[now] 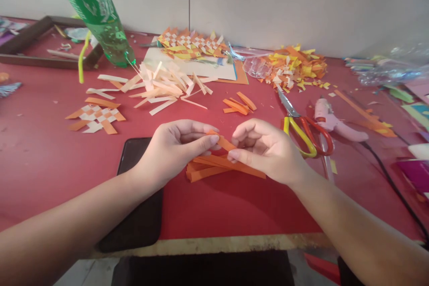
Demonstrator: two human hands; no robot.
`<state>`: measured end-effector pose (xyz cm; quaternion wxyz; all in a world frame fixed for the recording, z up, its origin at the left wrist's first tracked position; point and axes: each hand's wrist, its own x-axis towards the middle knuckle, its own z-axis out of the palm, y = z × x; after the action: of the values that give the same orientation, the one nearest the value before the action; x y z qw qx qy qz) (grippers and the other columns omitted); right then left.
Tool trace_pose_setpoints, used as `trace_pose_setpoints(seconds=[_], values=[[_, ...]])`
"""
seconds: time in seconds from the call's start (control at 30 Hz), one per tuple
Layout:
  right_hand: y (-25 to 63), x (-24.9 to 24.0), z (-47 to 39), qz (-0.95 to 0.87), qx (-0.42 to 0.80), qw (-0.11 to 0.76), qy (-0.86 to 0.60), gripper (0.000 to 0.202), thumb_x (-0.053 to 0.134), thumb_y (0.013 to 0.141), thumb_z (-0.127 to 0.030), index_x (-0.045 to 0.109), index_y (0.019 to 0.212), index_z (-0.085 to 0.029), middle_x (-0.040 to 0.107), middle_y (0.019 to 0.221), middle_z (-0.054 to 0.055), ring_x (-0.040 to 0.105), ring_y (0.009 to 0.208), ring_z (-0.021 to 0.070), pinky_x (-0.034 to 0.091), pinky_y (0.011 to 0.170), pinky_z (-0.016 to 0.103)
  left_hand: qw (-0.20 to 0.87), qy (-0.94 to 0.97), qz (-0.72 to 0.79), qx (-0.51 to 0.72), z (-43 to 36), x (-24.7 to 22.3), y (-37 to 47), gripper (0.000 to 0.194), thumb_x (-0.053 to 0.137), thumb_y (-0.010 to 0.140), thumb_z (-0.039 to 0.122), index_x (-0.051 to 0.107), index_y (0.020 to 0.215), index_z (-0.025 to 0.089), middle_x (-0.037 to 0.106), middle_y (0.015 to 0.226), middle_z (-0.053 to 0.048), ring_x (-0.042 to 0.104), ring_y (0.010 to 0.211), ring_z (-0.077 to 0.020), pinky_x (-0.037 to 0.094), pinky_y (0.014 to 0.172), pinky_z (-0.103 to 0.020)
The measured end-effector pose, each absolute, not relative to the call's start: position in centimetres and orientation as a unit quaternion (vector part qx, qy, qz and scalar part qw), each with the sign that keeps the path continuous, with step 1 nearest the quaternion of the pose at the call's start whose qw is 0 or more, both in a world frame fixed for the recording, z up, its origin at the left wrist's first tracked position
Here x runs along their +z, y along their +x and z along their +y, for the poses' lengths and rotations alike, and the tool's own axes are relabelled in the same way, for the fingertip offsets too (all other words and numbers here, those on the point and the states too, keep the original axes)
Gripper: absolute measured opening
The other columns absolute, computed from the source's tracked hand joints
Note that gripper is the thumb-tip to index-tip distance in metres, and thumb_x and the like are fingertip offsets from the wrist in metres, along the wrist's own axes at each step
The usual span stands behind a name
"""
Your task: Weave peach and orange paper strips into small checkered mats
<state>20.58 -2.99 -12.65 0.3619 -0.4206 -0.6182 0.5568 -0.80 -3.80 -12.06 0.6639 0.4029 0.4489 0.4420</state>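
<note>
The left hand point(181, 147) pinched a short orange paper strip point(225, 142) firmly between thumb and forefinger. The right hand point(264, 149), its fingers curled, had thumb and forefinger slightly apart at the other end; I could not tell if they gripped it. The strip was just above the pile of long flat orange paper strips point(209, 171). Left of this pile lay a black rectangular flat device point(142, 221); right of it, scissors with yellow and red handles point(294, 115).

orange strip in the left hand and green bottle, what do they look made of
Orange strip: probably matte paper; thin, flat, without visible shine.
Green bottle: likely glossy clear plastic, since its lower part is see-through with bright highlights.
</note>
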Motion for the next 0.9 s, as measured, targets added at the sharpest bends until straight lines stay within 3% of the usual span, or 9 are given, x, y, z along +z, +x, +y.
trace_pose_setpoints(seconds=[0.37, 0.53, 0.73, 0.9], values=[[20.75, -12.52, -2.54, -0.595, 0.550, 0.415, -0.414, 0.019, 0.076, 0.080, -0.012, 0.060, 0.088, -0.019, 0.063, 0.078, -0.004, 0.069, 0.065, 0.0083, 0.059, 0.063, 0.019, 0.702, 0.338, 0.419, 0.466, -3.32, -12.31, -0.89, 0.011, 0.087, 0.074, 0.023, 0.077, 0.075, 0.018, 0.078, 0.075, 0.000, 0.076, 0.075, -0.0117, 0.059, 0.067, -0.012], [20.93, -12.53, -2.28, -0.571, 0.542, 0.433, -0.439, 0.023, 0.081, 0.076, -0.013, 0.061, 0.085, -0.019, 0.066, 0.080, -0.004, 0.070, 0.066, 0.0075, 0.058, 0.064, 0.017, 0.708, 0.321, 0.416, 0.471, -3.11, -12.36, -0.85, 0.010, 0.087, 0.073, 0.021, 0.077, 0.074, 0.017, 0.078, 0.076, 0.000, 0.076, 0.076, -0.0111, 0.059, 0.067, -0.012], [20.51, -12.07, -2.21, -0.544, 0.522, 0.445, -0.484, 0.034, 0.087, 0.068, -0.018, 0.055, 0.082, -0.020, 0.066, 0.067, -0.006, 0.070, 0.060, 0.0109, 0.060, 0.063, 0.022, 0.702, 0.311, 0.420, 0.483, -3.15, -12.32, -0.75, 0.009, 0.086, 0.074, 0.021, 0.078, 0.074, 0.018, 0.079, 0.078, 0.000, 0.076, 0.076, -0.0104, 0.059, 0.067, -0.011], [20.15, -11.91, -2.53, -0.591, 0.472, 0.433, -0.490, 0.029, 0.081, 0.073, -0.014, 0.054, 0.081, -0.021, 0.063, 0.066, -0.006, 0.068, 0.059, 0.0097, 0.057, 0.060, 0.020, 0.694, 0.312, 0.428, 0.487, -3.22, -12.12, -0.62, 0.010, 0.087, 0.073, 0.022, 0.078, 0.074, 0.017, 0.079, 0.077, 0.000, 0.074, 0.072, -0.0094, 0.059, 0.066, -0.011]])
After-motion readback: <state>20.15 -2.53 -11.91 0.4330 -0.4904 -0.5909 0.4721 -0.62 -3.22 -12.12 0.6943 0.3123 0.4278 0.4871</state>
